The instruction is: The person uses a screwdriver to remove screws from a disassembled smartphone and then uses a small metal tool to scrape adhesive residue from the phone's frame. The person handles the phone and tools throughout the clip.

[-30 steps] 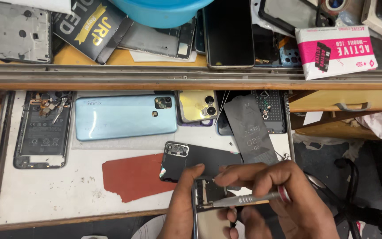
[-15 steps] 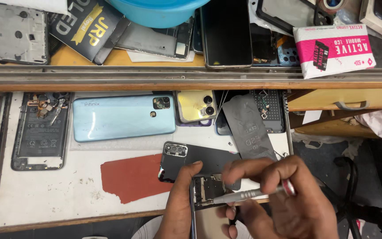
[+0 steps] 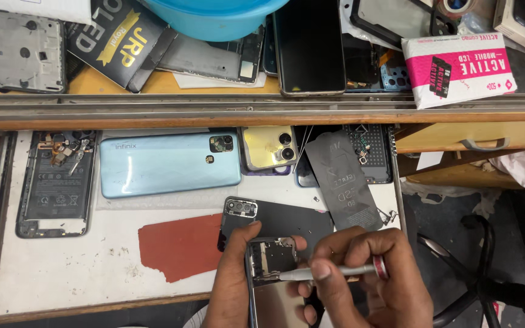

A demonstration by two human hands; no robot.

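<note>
My left hand (image 3: 233,276) grips an opened phone (image 3: 273,279) by its left edge; the back cover is off, dark circuitry shows at the top and a shiny metal plate fills the lower part. My right hand (image 3: 375,279) holds a silver screwdriver (image 3: 329,273) with a red ring on its handle, lying almost level, its tip touching the phone's upper board. Just behind the phone lies a dark back cover (image 3: 274,218) with a camera strip.
The pulled-out drawer tray (image 3: 62,261) holds a pale blue phone (image 3: 168,164), a yellow phone (image 3: 267,147), an opened phone at left (image 3: 53,182), a grey flat battery (image 3: 344,179) and a red patch (image 3: 180,246). On the upper shelf sit a pink-white box (image 3: 457,67), a blue bowl (image 3: 214,15) and phone parts.
The phone and both hands sit slightly higher in view. The screwdriver has levelled out and its tip has moved left onto the phone's upper board.
</note>
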